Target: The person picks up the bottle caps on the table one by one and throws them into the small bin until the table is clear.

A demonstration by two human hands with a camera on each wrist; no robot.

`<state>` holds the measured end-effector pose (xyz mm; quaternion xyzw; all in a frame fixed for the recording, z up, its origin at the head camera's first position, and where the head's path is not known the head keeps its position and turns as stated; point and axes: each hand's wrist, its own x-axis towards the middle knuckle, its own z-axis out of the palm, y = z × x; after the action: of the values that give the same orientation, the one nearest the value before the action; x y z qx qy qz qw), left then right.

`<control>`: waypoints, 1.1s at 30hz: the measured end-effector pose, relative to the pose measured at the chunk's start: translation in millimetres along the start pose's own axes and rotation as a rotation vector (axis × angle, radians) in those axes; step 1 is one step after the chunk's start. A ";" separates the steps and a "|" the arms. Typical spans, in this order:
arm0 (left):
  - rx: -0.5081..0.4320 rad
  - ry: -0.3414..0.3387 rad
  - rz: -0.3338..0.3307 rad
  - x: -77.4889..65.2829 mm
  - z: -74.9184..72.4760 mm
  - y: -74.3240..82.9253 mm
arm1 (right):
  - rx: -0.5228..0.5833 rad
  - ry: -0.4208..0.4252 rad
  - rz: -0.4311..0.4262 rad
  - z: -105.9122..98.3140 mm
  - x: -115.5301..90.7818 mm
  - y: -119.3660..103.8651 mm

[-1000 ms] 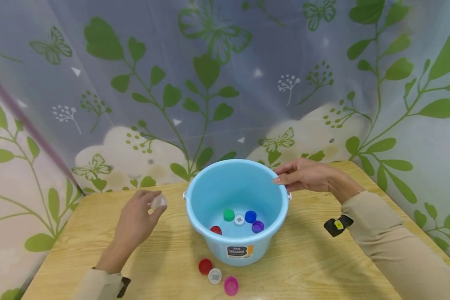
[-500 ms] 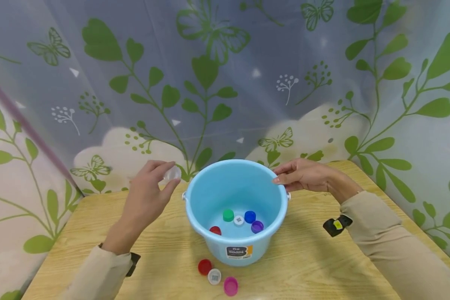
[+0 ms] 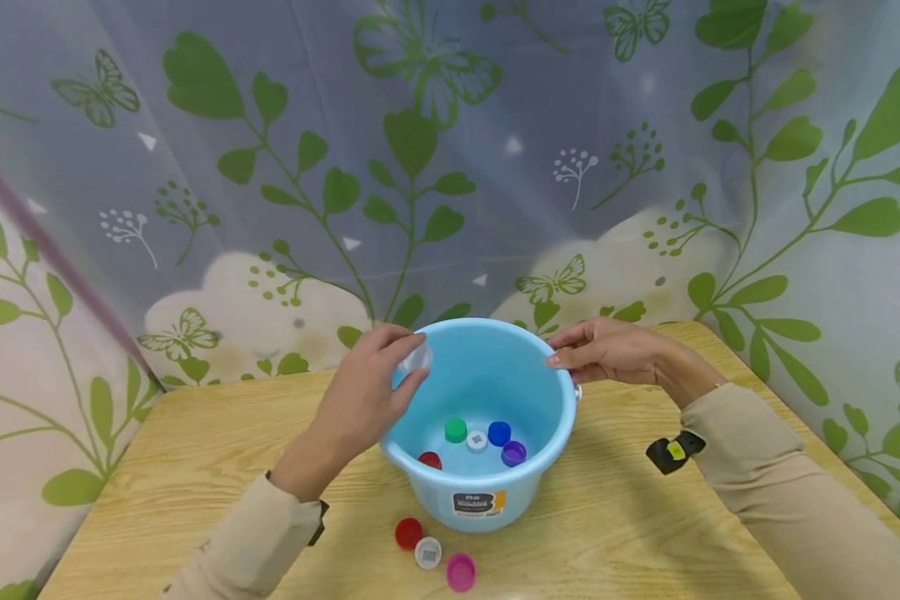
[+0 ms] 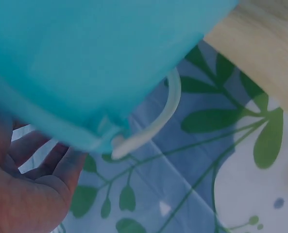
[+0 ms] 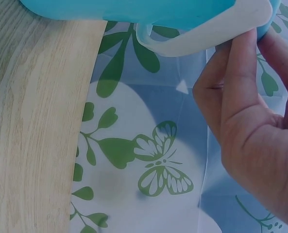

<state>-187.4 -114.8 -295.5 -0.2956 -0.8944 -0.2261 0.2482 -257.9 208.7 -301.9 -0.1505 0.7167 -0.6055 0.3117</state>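
Note:
My left hand (image 3: 363, 392) pinches a clear, whitish bottle cap (image 3: 417, 357) between thumb and fingers, over the left rim of a light blue bucket (image 3: 487, 375). In the left wrist view the hand shows beside the bucket rim, its cap out of sight. Thumb and fingers of my right hand (image 3: 607, 350) grip the bucket's right rim, close to where the white handle (image 5: 197, 42) joins it. Inside on the bottom lie a green cap (image 3: 456, 430), a white cap (image 3: 477, 441), a blue cap (image 3: 499, 432), a purple cap (image 3: 513, 453) and a partly hidden red cap (image 3: 431, 460).
In front of the bucket, a red cap (image 3: 408, 533), a white cap (image 3: 428, 552) and a pink cap (image 3: 461, 572) lie on the wooden table (image 3: 217, 467). A printed curtain (image 3: 450, 208) with leaves and butterflies hangs behind the table's back edge.
My left hand has risen from the bucket's left and moved right with the clear cap, now overlapping the bucket's opening. The right hand and the bucket have stayed in place.

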 end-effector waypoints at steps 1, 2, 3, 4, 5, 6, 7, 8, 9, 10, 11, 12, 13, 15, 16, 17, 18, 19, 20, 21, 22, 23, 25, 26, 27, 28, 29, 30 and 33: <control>0.007 -0.018 0.007 -0.7 2.7 0.6 | 0.000 -0.001 0.000 0.3 0.0 -0.1; 0.014 -0.034 0.010 -1.6 5.0 1.0 | 0.000 -0.001 0.000 0.6 0.1 -0.2; 0.018 -0.048 0.010 -2.5 7.1 1.3 | 0.000 -0.001 0.001 1.0 0.3 -0.3; 0.024 -0.065 0.008 -3.3 9.1 1.4 | 0.000 -0.001 0.002 1.2 0.3 -0.4; 0.027 -0.078 0.007 -4.0 10.5 1.5 | 0.001 -0.001 0.002 1.5 0.4 -0.7; 0.030 -0.091 0.003 -4.4 11.5 1.7 | 0.001 0.000 0.001 1.6 0.4 -0.9; 0.035 -0.102 -0.003 -4.7 12.2 1.7 | 0.000 0.001 0.002 1.7 0.5 -1.2; 0.040 -0.111 -0.008 -4.7 12.7 1.8 | -0.002 0.002 0.002 1.7 0.3 -1.7; 0.045 -0.125 -0.012 -4.3 12.9 2.2 | -0.004 0.003 0.001 1.5 -0.1 -2.2; 0.053 -0.142 -0.014 -3.6 13.2 2.5 | -0.006 0.004 0.000 1.2 -0.5 -2.6; 0.060 -0.158 -0.014 -2.8 13.3 3.0 | -0.008 0.003 -0.001 0.9 -0.9 -3.0; 0.069 -0.176 -0.015 -2.1 13.7 3.4 | -0.010 0.001 -0.001 0.5 -1.2 -3.2; 0.074 -0.192 -0.019 -1.4 14.0 4.0 | -0.011 -0.002 -0.002 0.2 -1.5 -3.4; 0.079 -0.215 -0.021 -0.3 14.4 5.2 | -0.010 -0.011 -0.004 -0.4 -1.8 -3.1; 0.083 -0.221 -0.020 -0.1 14.7 5.6 | -0.009 -0.017 -0.004 -0.7 -2.0 -2.9; 0.084 -0.224 -0.020 -0.1 14.8 6.1 | -0.009 -0.021 -0.006 -0.9 -2.1 -2.6; 0.084 -0.225 -0.019 -0.2 15.0 6.4 | -0.008 -0.026 -0.007 -1.0 -2.2 -2.2; 0.085 -0.225 -0.017 -0.2 15.0 6.9 | -0.006 -0.031 -0.009 -1.1 -2.4 -1.9; 0.087 -0.224 -0.014 -0.2 15.1 7.2 | -0.003 -0.036 -0.010 -1.2 -2.5 -1.6; 0.089 -0.224 -0.013 -0.4 15.5 7.2 | -0.001 -0.041 -0.012 -1.2 -2.5 -1.3; 0.091 -0.224 -0.014 -0.7 15.7 7.2 | 0.001 -0.047 -0.013 -1.2 -2.5 -1.1; 0.094 -0.226 -0.014 -0.9 15.9 7.2 | 0.003 -0.051 -0.015 -1.2 -2.2 -0.8; 0.099 -0.229 -0.014 -1.2 15.9 7.1 | 0.004 -0.056 -0.017 -1.0 -1.6 -0.5; 0.099 -0.228 -0.015 -1.3 15.8 6.9 | 0.004 -0.055 -0.017 -0.8 -1.4 -0.4; 0.096 -0.226 -0.016 -1.5 15.7 6.7 | 0.003 -0.053 -0.017 -0.6 -1.3 -0.3; 0.092 -0.221 -0.016 -1.6 15.7 6.4 | 0.002 -0.051 -0.018 -0.4 -1.2 -0.1; 0.088 -0.214 -0.015 -1.8 15.4 6.2 | 0.000 -0.049 -0.018 -0.1 -1.1 0.0; 0.079 -0.201 -0.014 -2.2 15.2 5.9 | -0.001 -0.047 -0.019 0.1 -1.1 0.0; 0.054 -0.131 -0.011 -4.5 15.1 4.3 | -0.001 -0.046 -0.021 0.8 -0.8 0.3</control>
<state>-186.1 -105.2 -308.6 -0.2978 -0.9161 -0.1835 0.1958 -256.8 208.5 -302.1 -0.1720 0.7081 -0.6046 0.3218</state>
